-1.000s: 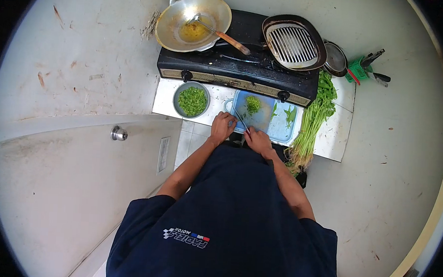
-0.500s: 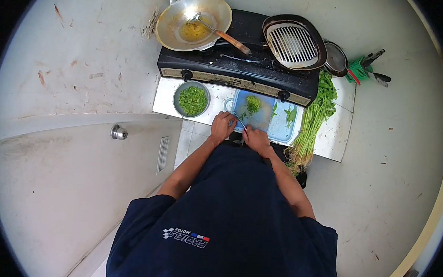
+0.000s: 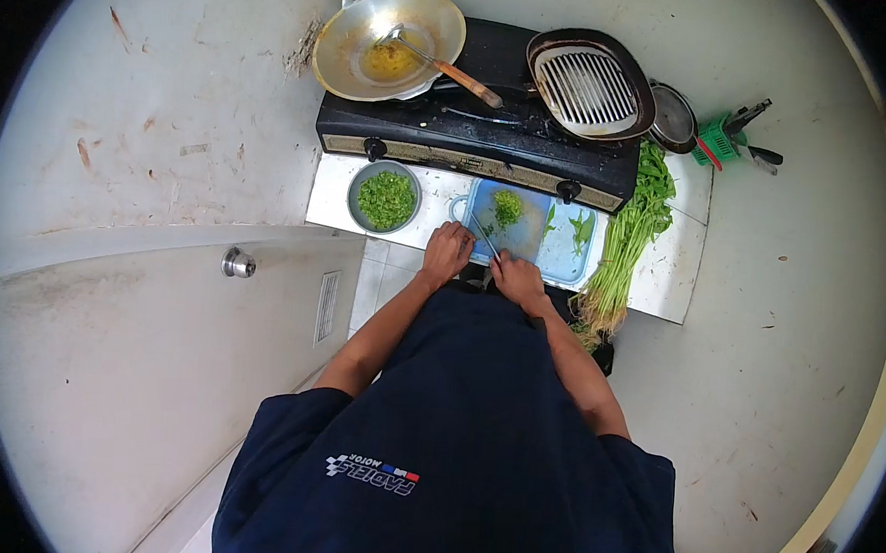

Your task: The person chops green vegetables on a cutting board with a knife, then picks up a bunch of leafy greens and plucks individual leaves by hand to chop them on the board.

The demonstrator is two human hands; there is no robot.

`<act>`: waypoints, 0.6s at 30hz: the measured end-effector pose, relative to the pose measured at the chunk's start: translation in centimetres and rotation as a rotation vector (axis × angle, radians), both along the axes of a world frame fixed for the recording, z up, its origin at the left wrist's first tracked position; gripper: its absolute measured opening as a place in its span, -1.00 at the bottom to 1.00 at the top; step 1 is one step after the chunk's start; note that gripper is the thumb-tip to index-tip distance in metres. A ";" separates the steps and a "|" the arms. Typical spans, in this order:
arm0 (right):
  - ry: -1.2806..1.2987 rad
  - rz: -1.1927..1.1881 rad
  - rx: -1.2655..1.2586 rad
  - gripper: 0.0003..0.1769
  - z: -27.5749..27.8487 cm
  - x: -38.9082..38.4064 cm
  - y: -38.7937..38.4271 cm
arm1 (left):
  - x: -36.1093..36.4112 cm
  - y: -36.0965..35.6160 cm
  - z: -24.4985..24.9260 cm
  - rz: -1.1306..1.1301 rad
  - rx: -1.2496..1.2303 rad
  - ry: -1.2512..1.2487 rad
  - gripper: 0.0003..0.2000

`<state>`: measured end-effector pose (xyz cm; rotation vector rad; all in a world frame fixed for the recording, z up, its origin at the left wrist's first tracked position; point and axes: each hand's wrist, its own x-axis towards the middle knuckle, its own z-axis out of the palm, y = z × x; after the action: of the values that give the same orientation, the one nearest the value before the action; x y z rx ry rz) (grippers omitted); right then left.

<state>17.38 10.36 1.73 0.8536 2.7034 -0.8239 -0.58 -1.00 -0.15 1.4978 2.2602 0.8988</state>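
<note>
My right hand (image 3: 516, 276) is closed round the handle of a knife (image 3: 484, 235), whose blade points up and left over a blue cutting board (image 3: 566, 273). My left hand (image 3: 448, 250) rests at the board's left edge, near the blade, with its fingers bent together; what they hold, if anything, is hidden. A small heap of chopped greens (image 3: 508, 209) lies on the board beyond the knife. Some loose leaves (image 3: 580, 231) lie toward its right side. Left of the board stands a grey bowl (image 3: 350, 210) filled with chopped greens.
Behind the board is a black gas stove (image 3: 480, 138) carrying a wok (image 3: 334, 66) with a ladle (image 3: 468, 84) and a grill pan (image 3: 632, 116). A bunch of leafy stalks (image 3: 627, 241) lies on the right. Beyond it are a pan (image 3: 672, 116) and a green basket (image 3: 719, 139) of utensils.
The knife blade has shifted slightly in angle. Both hands stay in nearly the same place, and the greens look the same.
</note>
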 end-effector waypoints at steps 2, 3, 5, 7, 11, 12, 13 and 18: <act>0.024 0.003 0.008 -0.57 0.1 0.1 0.1 | 0.0 0.0 0.0 0.002 -0.007 0.004 -0.91; 0.026 0.014 0.010 -0.57 0.0 0.1 0.1 | 0.1 0.0 -0.1 0.004 -0.008 0.008 -0.91; 0.031 0.035 0.014 -0.57 0.0 0.3 -0.1 | 0.1 0.0 -0.2 0.006 -0.013 0.006 -0.91; 0.067 0.052 0.028 -0.58 -0.4 0.4 -0.3 | 0.0 0.1 -0.1 0.004 -0.021 -0.005 -0.91; 0.051 0.071 0.065 -0.58 -1.0 0.2 -0.5 | -0.1 0.1 0.0 0.003 -0.025 -0.022 -0.92; 0.059 0.065 0.062 -0.59 -1.0 -0.2 -0.6 | -0.1 0.0 0.0 0.002 -0.031 -0.015 -0.93; 0.066 0.060 0.059 -0.59 -1.1 -0.8 -0.6 | 0.0 0.0 0.1 0.002 -0.036 -0.010 -0.93; 0.077 0.072 0.063 -0.59 -1.2 -1.3 -0.4 | -0.1 0.0 -0.1 0.003 -0.035 0.005 -0.94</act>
<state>16.09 9.94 0.52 0.7471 2.8225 -0.7750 -0.63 -1.00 -0.24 1.4835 2.2711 0.8526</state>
